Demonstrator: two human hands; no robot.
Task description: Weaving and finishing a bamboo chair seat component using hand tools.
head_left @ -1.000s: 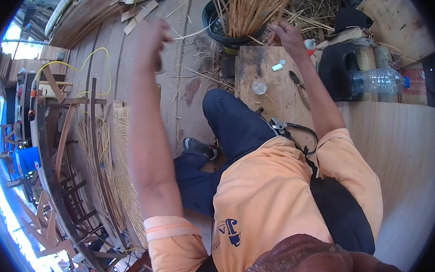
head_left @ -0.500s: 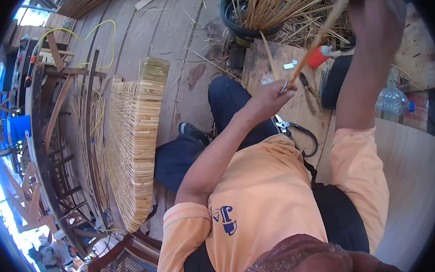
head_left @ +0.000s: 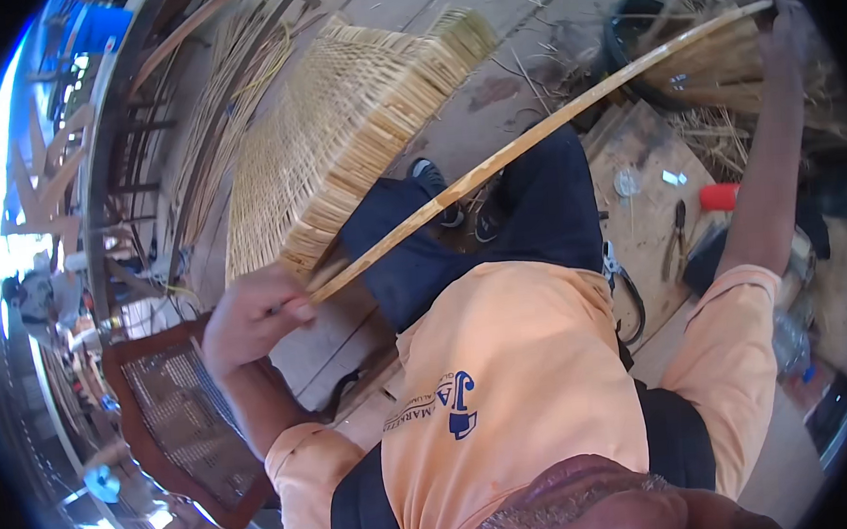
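Observation:
A long, pale rattan strip (head_left: 542, 141) runs slantwise across my body, bowed slightly upward. Its lower end is pinched in my left hand (head_left: 257, 313), the fingers curled closed near the corner of a woven rattan panel (head_left: 337, 124). At the far right my right hand (head_left: 786, 34) is closed on the strip's other end, blurred by motion. Whether my left hand holds anything besides the strip cannot be made out. The panel has a thick wrapped edge and stands just beyond my left knee.
A dark bucket (head_left: 624, 53) stands far right beside a heap of loose strips. On the wooden board (head_left: 625, 223) lie pliers (head_left: 676, 234), a red container (head_left: 720, 197) and black-handled cutters (head_left: 624, 286). A brown chair frame with cane mesh (head_left: 191, 424) is at left.
My left hand has swept down and left, away from my right hand, and the strip now spans between them. My right hand moved slightly outward. The whole view has turned.

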